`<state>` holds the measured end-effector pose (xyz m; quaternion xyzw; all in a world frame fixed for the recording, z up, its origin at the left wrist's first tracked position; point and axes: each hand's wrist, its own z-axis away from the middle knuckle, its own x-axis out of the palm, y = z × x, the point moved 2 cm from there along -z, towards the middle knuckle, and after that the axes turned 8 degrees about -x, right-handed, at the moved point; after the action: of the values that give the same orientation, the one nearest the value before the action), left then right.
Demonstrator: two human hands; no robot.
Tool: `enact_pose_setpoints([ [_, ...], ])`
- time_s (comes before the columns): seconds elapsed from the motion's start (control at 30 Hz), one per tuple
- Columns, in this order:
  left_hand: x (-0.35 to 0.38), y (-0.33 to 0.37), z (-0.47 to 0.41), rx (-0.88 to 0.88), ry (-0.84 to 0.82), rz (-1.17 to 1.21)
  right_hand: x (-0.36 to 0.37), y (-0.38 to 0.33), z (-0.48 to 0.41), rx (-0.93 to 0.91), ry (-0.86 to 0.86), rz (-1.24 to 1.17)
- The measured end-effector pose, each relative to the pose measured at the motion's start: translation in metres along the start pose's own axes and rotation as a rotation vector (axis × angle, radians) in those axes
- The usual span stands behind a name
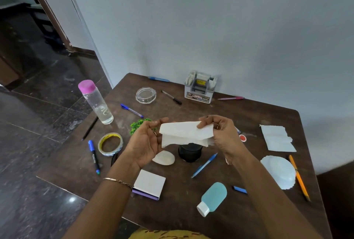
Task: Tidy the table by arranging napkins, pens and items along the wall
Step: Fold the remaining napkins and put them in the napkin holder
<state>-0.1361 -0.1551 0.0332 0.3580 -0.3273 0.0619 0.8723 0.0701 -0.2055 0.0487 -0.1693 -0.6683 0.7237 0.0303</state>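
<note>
1. you hold a napkin [186,133] in mid-air at the centre of the frame, above the table [182,210] and not touching it.
2. your left hand [147,141] pinches its left end between thumb and fingers. your right hand [216,133] pinches the right end, fingers curled over the top edge.
3. the napkin's long axis runs left to right across the frame, roughly parallel to the wall [229,37]. it looks partly folded, with a loose layer hanging below.
4. the wall lies toward the top of the frame from both hands. the holder [200,93] stands against it, almost straight above the napkin, and your right hand looks nearer to it.
5. a second napkin [277,139] lies flat at the right of the frame, on your right hand's side.
6. my judgement: finish the fold first, then carry the napkin up the frame toward the wall, leading with the right hand.
</note>
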Motion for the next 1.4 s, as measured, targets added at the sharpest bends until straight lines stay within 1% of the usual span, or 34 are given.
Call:
enact_pose_setpoints([
  [0.1, 0.004, 0.001, -0.008, -0.063, 0.068, -0.104, -0.001, -0.002, -0.006, -0.073, 0.058, 0.065],
  [0.17, 0.007, 0.004, -0.015, -0.066, 0.101, -0.170, -0.001, -0.003, -0.012, -0.102, 0.069, 0.096],
  [0.23, 0.009, 0.008, -0.022, -0.053, 0.122, -0.220, -0.001, -0.002, -0.017, -0.093, 0.050, 0.091],
  [0.3, 0.011, 0.014, -0.030, -0.041, 0.123, -0.241, -0.004, -0.003, -0.022, -0.041, 0.036, -0.009],
  [0.43, 0.014, 0.027, -0.044, -0.021, 0.112, -0.286, -0.012, 0.007, -0.033, 0.146, 0.104, -0.418],
  [0.5, 0.013, 0.034, -0.052, -0.020, 0.110, -0.317, -0.011, 0.014, -0.038, 0.199, 0.102, -0.458],
  [0.53, 0.014, 0.038, -0.055, -0.020, 0.112, -0.339, -0.011, 0.016, -0.041, 0.212, 0.076, -0.420],
  [0.6, 0.016, 0.045, -0.063, -0.018, 0.109, -0.408, -0.010, 0.016, -0.047, 0.213, 0.007, -0.248],
  [0.7, 0.025, 0.054, -0.076, -0.012, 0.080, -0.562, -0.009, 0.007, -0.061, 0.137, -0.184, 0.032],
  [0.77, 0.037, 0.063, -0.085, -0.005, 0.048, -0.673, -0.008, 0.002, -0.072, 0.106, -0.308, 0.133],
  [0.8, 0.044, 0.068, -0.091, 0.008, 0.031, -0.713, -0.008, 0.000, -0.078, 0.088, -0.335, 0.163],
  [0.87, 0.058, 0.080, -0.101, 0.053, 0.011, -0.771, -0.010, -0.005, -0.091, 0.044, -0.332, 0.224],
  [1.0, 0.074, 0.109, -0.128, 0.183, 0.008, -0.892, -0.016, -0.012, -0.118, -0.039, -0.273, 0.208],
  [1.1, 0.082, 0.127, -0.150, 0.265, -0.059, -1.151, -0.019, -0.013, -0.139, -0.070, -0.264, 0.361],
  [1.2, 0.090, 0.133, -0.171, 0.338, -0.133, -1.493, -0.021, -0.014, -0.163, -0.126, -0.300, 0.613],
  [1.23, 0.091, 0.133, -0.179, 0.352, -0.131, -1.589, -0.021, -0.015, -0.172, -0.143, -0.308, 0.699],
  [1.3, 0.092, 0.132, -0.194, 0.352, -0.086, -1.709, -0.023, -0.017, -0.187, -0.154, -0.282, 0.818],
  [1.37, 0.092, 0.133, -0.209, 0.373, -0.014, -1.767, -0.029, -0.019, -0.202, -0.169, -0.168, 0.842],
  [1.4, 0.092, 0.135, -0.216, 0.388, 0.020, -1.764, -0.032, -0.020, -0.209, -0.172, -0.089, 0.800],
])
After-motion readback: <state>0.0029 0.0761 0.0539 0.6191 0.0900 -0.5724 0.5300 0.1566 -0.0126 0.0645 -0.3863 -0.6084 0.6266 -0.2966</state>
